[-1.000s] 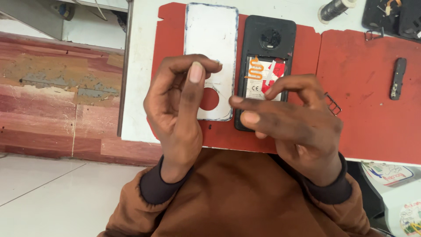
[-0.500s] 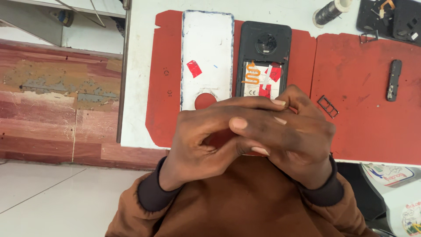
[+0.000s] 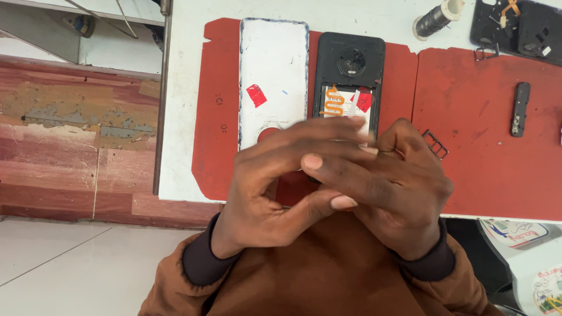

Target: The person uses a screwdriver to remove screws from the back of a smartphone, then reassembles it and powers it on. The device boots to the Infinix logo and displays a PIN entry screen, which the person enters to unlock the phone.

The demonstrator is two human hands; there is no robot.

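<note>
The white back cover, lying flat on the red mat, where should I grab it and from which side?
Probably by the long left edge of the back cover, coming from the left. It lies flat, the opened phone crowds its right edge, and both hands hide its near end.

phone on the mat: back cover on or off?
Off. The black phone lies with its insides and orange coil exposed; the white back cover lies beside it on the red mat.
</note>
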